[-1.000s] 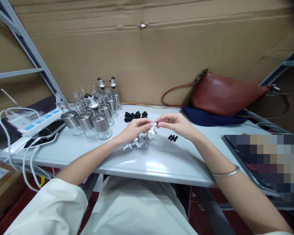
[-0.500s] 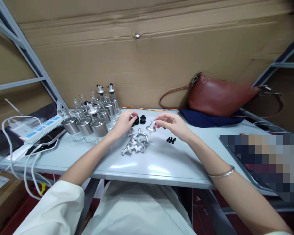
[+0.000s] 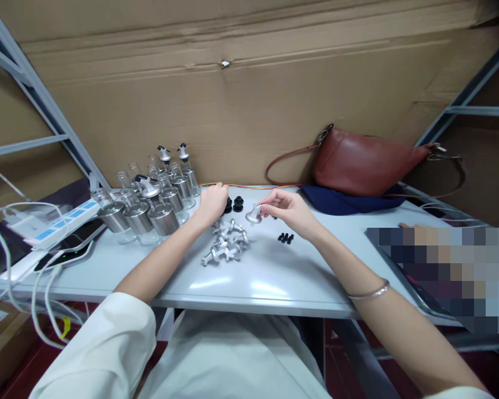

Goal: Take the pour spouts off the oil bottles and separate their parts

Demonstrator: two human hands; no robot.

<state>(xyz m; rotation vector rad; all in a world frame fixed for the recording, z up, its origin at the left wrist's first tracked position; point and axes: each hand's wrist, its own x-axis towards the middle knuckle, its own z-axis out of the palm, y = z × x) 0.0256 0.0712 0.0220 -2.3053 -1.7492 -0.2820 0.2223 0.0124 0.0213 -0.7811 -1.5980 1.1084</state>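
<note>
Between the thumb and fingers of my right hand (image 3: 289, 210) is a silver pourer spout (image 3: 253, 216), its round flange facing down above the table. My left hand (image 3: 214, 202) is closed at the black ribbed stoppers (image 3: 238, 205); its fingertips are turned away, so what they hold is hidden. Below the hands lies a loose pile of silver pourer spouts (image 3: 227, 245). Several small black pieces (image 3: 285, 238) are grouped under my right hand. Left of my left hand stand glass bottles with steel sleeves (image 3: 163, 219), a few topped with a silver and black pourer (image 3: 148, 185).
On the left lie a white power strip (image 3: 69, 221), white cables and a dark device (image 3: 69, 255). A brown leather bag (image 3: 363, 163) rests on a dark blue cloth (image 3: 345, 206) at the back right. Cardboard (image 3: 249, 111) walls the rear. A blurred-out area covers the right side.
My left hand has curled closed and shifted slightly left beside the black stoppers. My right hand still holds the spout, now turned a little. The whole view has shifted slightly.
</note>
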